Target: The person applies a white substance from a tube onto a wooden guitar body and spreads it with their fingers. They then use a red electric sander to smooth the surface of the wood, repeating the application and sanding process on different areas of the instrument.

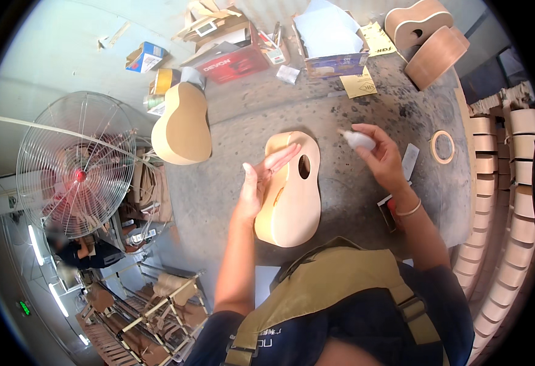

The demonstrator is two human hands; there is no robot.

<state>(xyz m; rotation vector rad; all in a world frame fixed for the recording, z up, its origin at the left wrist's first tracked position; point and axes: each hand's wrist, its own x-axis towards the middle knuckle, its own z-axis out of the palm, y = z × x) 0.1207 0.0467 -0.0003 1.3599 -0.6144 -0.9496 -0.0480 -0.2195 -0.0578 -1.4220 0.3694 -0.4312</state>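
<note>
The small guitar body (pixel 298 213) lies on the worktop (pixel 356 210) directly in front of the person, its round soundhole showing and its pale side turned to the left. The left hand (pixel 254 190) is laid along that side, its fingers straight and nothing gripped between them; whether they press on the wood or just hover, I cannot tell. The fingers of the right hand (pixel 382 157) close narrowly around a small white bottle (pixel 360 141), nozzle pointing left, held well apart from the body. The step in hand looks like applying the bottle's liquid, perhaps glue, to the body. The next move would seem to call for a steadying left hand and the nozzle brought carefully to the chosen edge, without drips on bare wood.
</note>
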